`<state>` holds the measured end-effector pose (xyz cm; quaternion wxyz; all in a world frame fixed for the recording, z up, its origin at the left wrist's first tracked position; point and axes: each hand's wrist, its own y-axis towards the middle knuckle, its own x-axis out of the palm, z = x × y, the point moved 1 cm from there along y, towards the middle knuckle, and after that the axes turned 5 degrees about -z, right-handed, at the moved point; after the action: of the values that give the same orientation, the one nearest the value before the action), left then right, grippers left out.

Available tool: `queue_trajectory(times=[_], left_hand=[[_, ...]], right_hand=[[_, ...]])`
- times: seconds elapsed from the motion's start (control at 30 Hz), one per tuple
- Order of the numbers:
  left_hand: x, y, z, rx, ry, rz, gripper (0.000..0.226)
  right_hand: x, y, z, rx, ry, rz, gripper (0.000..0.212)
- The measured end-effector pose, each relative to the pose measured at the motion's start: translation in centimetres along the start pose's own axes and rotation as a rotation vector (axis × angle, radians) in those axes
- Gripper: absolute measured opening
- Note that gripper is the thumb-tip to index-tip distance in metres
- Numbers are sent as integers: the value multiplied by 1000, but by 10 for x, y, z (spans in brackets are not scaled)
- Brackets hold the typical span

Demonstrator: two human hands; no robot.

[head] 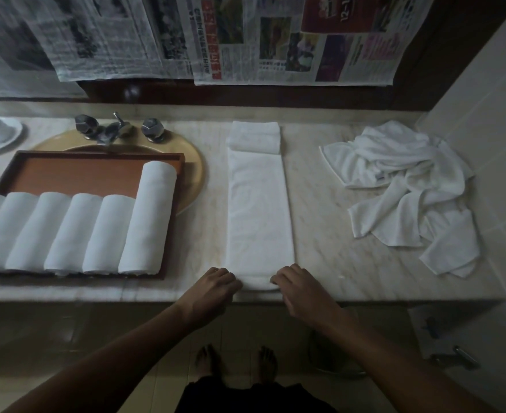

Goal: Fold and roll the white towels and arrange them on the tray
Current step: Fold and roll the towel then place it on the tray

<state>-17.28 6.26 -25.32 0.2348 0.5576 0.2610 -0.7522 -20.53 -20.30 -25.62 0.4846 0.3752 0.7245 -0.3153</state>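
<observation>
Inside the tray (76, 174), six rolled towels (108, 234), side by side

We can read only one piece of writing: tilted white digits that look like "12-14", on a red advert block (332, 17) of the colour newspaper sheet (293, 49) hanging in the upper right of the frame. Its red headline characters and all the small print are too blurred for us.

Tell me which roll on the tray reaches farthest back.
The rightmost roll, by the right side of the tray. Its far end lies well beyond those of the other rolls, which line up in a shorter row.
</observation>
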Motion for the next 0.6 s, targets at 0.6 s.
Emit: queue_trajectory(times=[0.6], left_hand=[[-28, 12, -5, -675, -673, -35, 17]], right_hand=[[-14, 10, 19, 394, 439, 15, 18]])
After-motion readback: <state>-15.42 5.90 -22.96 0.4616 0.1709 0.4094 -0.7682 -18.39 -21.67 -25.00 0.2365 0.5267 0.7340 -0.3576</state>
